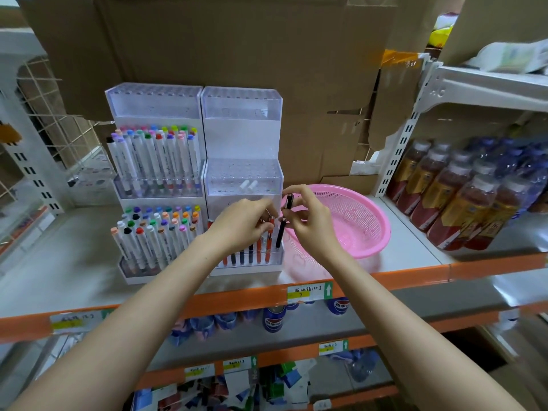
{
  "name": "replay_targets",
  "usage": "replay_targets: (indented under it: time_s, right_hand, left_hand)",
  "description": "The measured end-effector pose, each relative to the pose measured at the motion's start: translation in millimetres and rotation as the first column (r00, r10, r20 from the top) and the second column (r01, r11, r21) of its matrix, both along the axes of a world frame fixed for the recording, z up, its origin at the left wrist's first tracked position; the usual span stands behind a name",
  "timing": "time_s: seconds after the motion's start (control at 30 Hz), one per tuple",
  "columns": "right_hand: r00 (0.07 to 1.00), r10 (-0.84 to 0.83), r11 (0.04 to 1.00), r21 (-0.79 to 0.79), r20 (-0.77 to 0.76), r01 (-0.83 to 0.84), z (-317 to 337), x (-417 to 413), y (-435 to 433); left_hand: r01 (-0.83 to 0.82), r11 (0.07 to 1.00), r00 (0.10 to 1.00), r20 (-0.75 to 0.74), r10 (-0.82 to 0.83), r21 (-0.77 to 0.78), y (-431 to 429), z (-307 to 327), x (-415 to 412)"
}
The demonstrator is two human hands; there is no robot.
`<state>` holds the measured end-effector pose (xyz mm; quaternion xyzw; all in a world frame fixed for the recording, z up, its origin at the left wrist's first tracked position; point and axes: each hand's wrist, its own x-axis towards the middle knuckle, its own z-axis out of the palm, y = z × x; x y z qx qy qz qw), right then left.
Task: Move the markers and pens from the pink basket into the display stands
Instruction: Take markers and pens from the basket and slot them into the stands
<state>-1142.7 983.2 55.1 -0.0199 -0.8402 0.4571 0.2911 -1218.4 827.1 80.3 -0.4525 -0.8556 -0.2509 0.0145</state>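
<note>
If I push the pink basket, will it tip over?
Probably not: the basket is wide, low and looks empty, so it should slide easily. Thin mesh plastic likely makes it light and a bit bendy.

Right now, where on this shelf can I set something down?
Free: grey shelf left of the white marker stand; a strip between the round pink plastic basket and brown bottles. Crowded: pen stand's front row, where left hand and right hand grip pens.

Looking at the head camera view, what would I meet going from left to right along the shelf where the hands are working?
wire grid panel → marker display stand → pen display stand → pink basket → bottled drinks
</note>
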Motion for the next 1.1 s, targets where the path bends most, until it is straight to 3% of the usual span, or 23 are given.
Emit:
replay_targets:
  time_s: [0.17, 0.33, 0.7, 1.1]
  right_hand:
    - [1.0, -0.004, 1.0, -0.003, -0.002, 0.004, 1.0, 1.7, 0.5]
    - [1.0, -0.005, 1.0, -0.012, -0.001, 0.004, 0.4, 2.4, -0.1]
    - [0.999, 0.028, 1.0, -0.012, 0.023, -0.028, 3.8, 5.8, -3.5]
    - [0.996, 0.049, 0.99, 0.127, 0.076, -0.058, 7.2, 8.3, -1.0]
  left_hand:
    - [0.046, 0.996, 0.991, 0.125, -0.055, 0.073, -2.6, 8.1, -0.6]
    - [0.027, 0.997, 0.991, 0.129, -0.037, 0.075, -1.3, 11.8, 0.2]
    - [-0.187, 0.982, 0.977, -0.104, 0.184, -0.015, 3.3, 5.8, 8.6]
    - [-0.146, 0.986, 0.968, -0.215, 0.126, -0.078, -9.9, 8.4, 7.5]
